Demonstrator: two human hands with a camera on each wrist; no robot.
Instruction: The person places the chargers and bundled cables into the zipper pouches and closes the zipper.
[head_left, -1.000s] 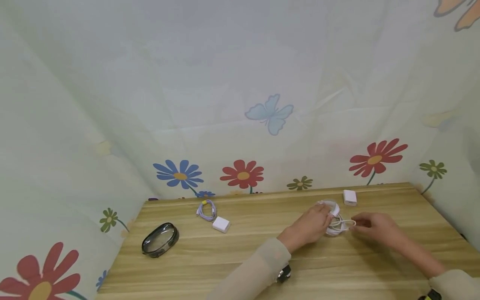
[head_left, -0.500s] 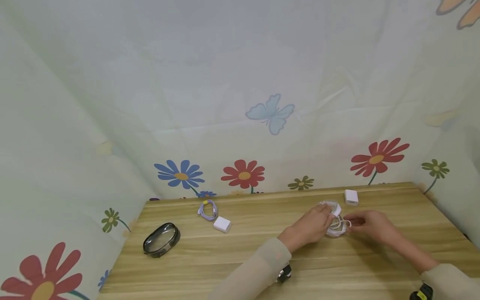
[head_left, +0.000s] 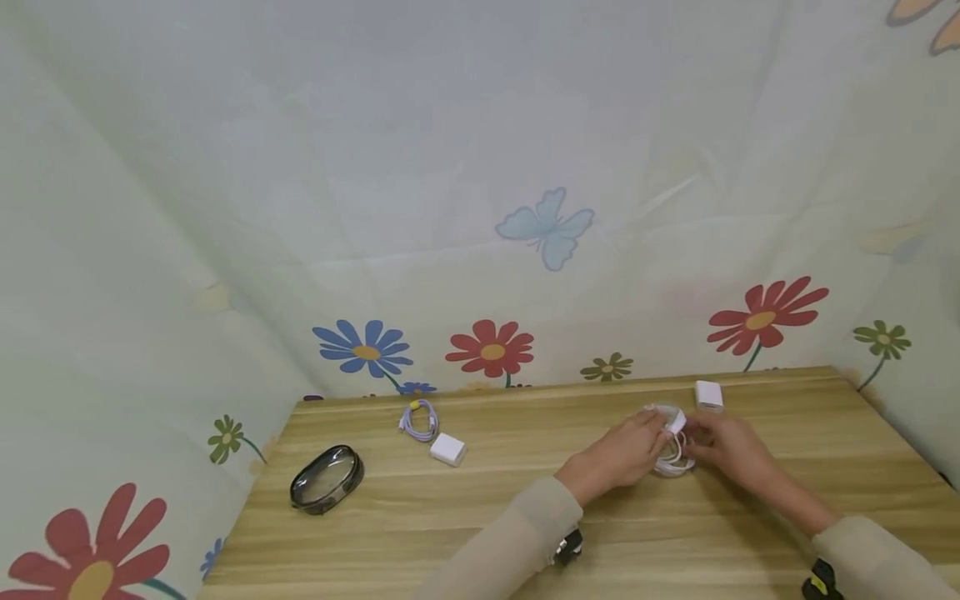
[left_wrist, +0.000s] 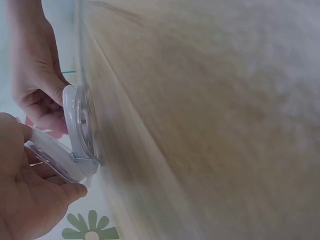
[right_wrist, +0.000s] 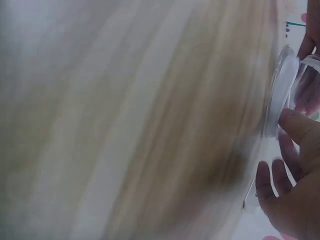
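Note:
A small round clear plastic case stands open at the right of the table, its lid raised on a hinge. Inside lies a coiled white cable. My left hand grips the lid between thumb and fingers, as the left wrist view shows. From the other side, my right hand has curled fingers on the cable at the case's edge. In the right wrist view, the thumb lies against the rim, and the fingertips partly hide behind the case.
A white charger block sits just behind my right hand. Farther left are a lavender cable with a yellow tie and another white charger block. An oval clear pouch with black trim lies at the left. A flower-printed curtain backs the table.
My right hand has moved left and inward, and the cable loop that stuck out of the case is now drawn in. The left hand has kept its hold on the lid.

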